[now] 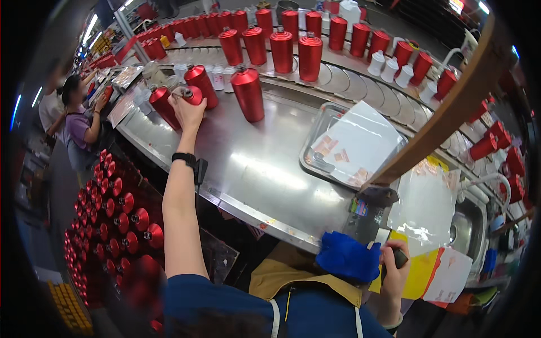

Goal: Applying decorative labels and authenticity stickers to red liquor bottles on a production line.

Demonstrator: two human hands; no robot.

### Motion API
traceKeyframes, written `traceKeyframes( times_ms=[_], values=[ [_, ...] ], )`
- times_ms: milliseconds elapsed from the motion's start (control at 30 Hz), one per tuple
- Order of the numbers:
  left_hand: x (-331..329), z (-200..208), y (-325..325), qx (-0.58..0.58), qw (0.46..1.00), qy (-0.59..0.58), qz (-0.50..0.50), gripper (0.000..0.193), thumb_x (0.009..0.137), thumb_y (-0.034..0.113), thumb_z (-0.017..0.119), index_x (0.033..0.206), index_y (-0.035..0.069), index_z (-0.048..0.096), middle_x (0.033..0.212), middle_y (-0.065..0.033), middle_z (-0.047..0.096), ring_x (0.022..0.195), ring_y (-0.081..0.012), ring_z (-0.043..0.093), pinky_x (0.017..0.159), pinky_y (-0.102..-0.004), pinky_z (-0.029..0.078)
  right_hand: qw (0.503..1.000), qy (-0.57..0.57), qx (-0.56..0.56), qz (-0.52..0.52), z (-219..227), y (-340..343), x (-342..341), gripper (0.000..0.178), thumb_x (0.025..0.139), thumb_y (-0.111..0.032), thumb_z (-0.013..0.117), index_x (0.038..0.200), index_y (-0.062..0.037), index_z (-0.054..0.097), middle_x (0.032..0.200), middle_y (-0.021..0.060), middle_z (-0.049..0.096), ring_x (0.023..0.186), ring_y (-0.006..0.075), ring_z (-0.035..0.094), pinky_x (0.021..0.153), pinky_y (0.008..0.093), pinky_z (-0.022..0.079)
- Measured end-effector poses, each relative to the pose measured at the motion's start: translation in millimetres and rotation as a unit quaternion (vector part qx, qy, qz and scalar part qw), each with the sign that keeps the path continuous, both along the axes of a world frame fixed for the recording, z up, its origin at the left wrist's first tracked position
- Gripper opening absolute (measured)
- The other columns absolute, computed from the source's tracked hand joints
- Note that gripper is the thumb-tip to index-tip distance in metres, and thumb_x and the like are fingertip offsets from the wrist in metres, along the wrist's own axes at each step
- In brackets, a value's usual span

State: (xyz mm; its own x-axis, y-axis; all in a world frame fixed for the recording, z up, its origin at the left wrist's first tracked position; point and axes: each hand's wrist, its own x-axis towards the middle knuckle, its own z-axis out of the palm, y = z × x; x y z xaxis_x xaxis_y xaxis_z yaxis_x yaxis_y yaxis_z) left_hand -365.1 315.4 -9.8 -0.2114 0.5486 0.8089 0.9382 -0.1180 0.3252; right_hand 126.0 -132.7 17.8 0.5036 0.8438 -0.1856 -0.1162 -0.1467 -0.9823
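Observation:
On the far left of the metal worktable, my left hand (190,112) is wrapped round a shiny red metal bottle (193,94) with a narrow neck. Two more red bottles, one to its left (164,107) and one behind it (203,84), stand close by. A further red bottle (248,93) stands upright to the right of that hand. Near the front edge, my right hand (395,267) is closed on the dark handle (400,258) of a tool with a pale flat end; its exact kind is unclear. Beside it lies a crumpled blue cloth (346,258).
Behind the worktable (270,174), a conveyor (349,81) carries red bottles and white plastic bottles. A metal tray (307,152) holds label sheets; a wooden post (439,107) slants across the right. Many red bottles (129,242) fill the lower left. Two people work at far left.

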Motion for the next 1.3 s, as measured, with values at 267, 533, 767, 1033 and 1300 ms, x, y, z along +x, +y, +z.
traceKeyframes(
  times_ms=[267,533,767,1033,1300],
  values=[
    [95,60,-134,0.003,0.872,-0.363,-0.327,0.06,0.079,0.011,0.09,0.127,0.003,0.054,0.12,-0.0092,0.064,0.107,-0.0192,0.065,0.096,-0.0345,0.052,0.987,-0.12,0.058,0.092,4,9,-2,0.013,0.091,0.001,0.073,0.1,-0.0009,0.064,0.095,0.0056,0.065,0.083,0.0116,0.058,0.075,0.026,0.048],
    [267,63,-277,-0.31,0.428,-0.604,-0.596,0.09,0.101,0.072,0.037,0.15,-0.004,0.042,0.144,-0.0228,0.056,0.12,-0.0299,0.064,0.099,-0.0426,0.056,0.91,-0.313,0.19,0.195,40,20,-27,0.07,0.075,-0.007,0.089,0.138,-0.0035,0.059,0.131,0.0187,0.062,0.107,0.032,0.067,0.087,0.0357,0.056],
    [352,26,-355,-0.543,0.326,-0.632,-0.448,0.053,0.102,0.035,0.068,0.136,0.001,0.045,0.12,-0.0129,0.064,0.102,-0.018,0.069,0.088,-0.0358,0.06,0.922,-0.319,0.103,0.195,6,-42,-3,0.115,0.069,-0.018,0.096,0.16,0.0043,0.029,0.15,0.0317,0.049,0.137,0.0394,0.056,0.111,0.0421,0.047],
    [373,10,-335,-0.553,0.304,-0.648,-0.427,0.066,0.101,0.044,0.068,0.14,-0.001,0.04,0.124,-0.0149,0.062,0.106,-0.0193,0.068,0.089,-0.0362,0.059,0.94,-0.262,0.096,0.194,-3,-24,13,0.117,0.069,-0.018,0.097,0.161,0.0051,0.028,0.145,0.0297,0.055,0.128,0.0364,0.063,0.106,0.0387,0.05],
    [344,-18,-309,-0.377,0.7,-0.312,-0.52,0.062,0.104,0.03,0.064,0.149,-0.006,0.041,0.136,-0.0206,0.059,0.126,-0.0278,0.058,0.108,-0.0393,0.045,0.869,-0.462,0.077,0.161,-35,-18,3,0.104,0.073,-0.019,0.089,0.159,0.0003,0.035,0.156,0.0312,0.043,0.121,0.0472,0.064,0.09,0.0442,0.058]
  ],
)
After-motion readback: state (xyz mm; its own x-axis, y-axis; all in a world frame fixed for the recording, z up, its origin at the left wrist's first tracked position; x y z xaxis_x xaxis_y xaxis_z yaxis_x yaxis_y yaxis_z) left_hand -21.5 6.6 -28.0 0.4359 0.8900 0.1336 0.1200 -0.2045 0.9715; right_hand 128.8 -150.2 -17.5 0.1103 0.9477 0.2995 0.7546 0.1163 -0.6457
